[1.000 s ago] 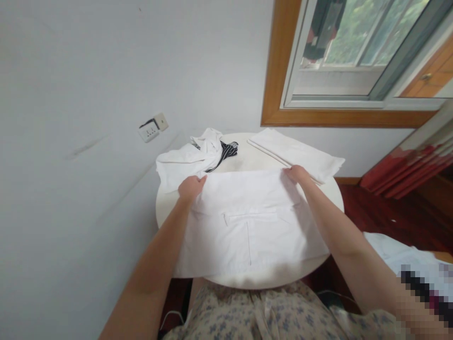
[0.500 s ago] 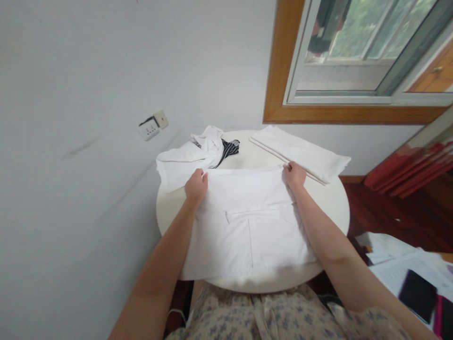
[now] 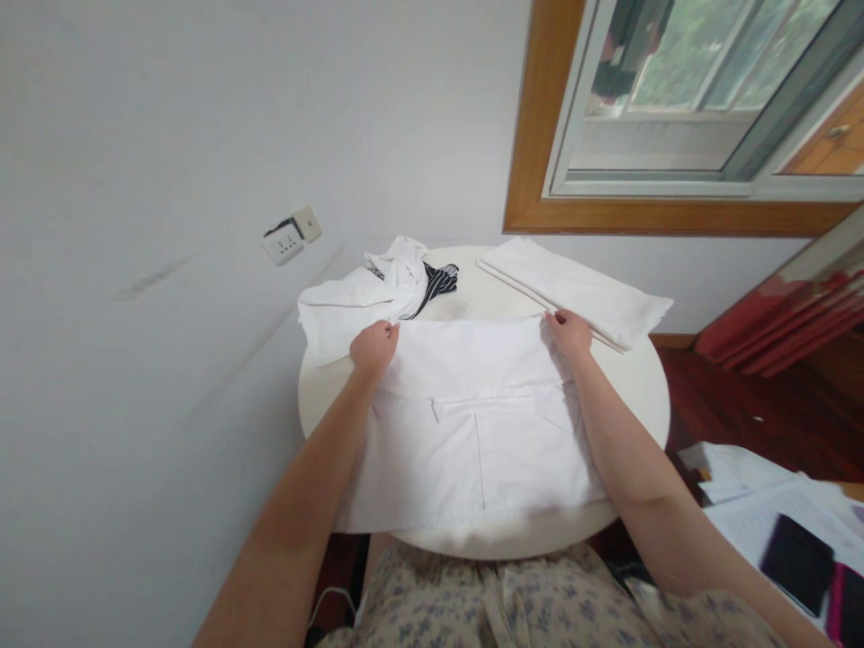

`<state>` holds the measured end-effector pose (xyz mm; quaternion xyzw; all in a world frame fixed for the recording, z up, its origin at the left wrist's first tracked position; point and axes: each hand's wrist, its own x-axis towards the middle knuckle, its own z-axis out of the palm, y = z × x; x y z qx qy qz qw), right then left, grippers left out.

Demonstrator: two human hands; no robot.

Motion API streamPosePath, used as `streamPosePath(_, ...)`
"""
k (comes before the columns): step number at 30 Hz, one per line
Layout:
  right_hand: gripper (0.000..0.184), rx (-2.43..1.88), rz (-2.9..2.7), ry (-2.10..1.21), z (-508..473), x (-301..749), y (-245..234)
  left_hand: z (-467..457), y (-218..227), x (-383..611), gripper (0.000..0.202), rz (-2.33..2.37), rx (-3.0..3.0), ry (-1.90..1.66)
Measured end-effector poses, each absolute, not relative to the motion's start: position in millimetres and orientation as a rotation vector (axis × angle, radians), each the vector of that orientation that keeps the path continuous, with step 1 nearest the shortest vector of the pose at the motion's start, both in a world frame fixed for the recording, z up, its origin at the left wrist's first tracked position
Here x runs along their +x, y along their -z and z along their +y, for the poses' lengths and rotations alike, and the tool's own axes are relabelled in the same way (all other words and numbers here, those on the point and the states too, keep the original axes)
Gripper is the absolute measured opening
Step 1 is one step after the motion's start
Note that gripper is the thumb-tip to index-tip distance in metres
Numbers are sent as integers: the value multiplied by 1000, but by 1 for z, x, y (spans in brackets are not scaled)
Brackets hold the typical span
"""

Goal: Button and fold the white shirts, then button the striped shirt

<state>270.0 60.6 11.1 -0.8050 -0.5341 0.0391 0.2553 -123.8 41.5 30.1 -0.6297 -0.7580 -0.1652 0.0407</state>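
Observation:
A white garment (image 3: 472, 423) with a pocket seam lies spread on a round white table (image 3: 634, 387), its near edge hanging over the front rim. My left hand (image 3: 373, 346) pinches the garment's far left corner. My right hand (image 3: 568, 330) grips the far right corner in the same way. Both hands rest low on the tabletop with the folded-over far edge stretched between them.
A crumpled white cloth (image 3: 357, 301) with a black striped piece (image 3: 437, 281) lies at the table's back left. A folded white cloth (image 3: 573, 290) sits at the back right under a wooden window frame (image 3: 533, 135). Papers and a dark phone (image 3: 796, 549) lie lower right. A wall socket (image 3: 290, 236) is at left.
Both hands have shifted slightly inward and away from me along the garment's far edge, drawing it flatter. The view has panned a little right.

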Motion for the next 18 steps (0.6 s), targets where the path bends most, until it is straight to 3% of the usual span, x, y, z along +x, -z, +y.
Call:
streamPosePath(8,34,-2216,-1562,155,54,263,-18,46,-26,-120,41,-2182,-1855,504)
streamPosePath(18,35,-2212,-1558,219,63,257,-14,54,-19,-122,42,-2134,-1833,723)
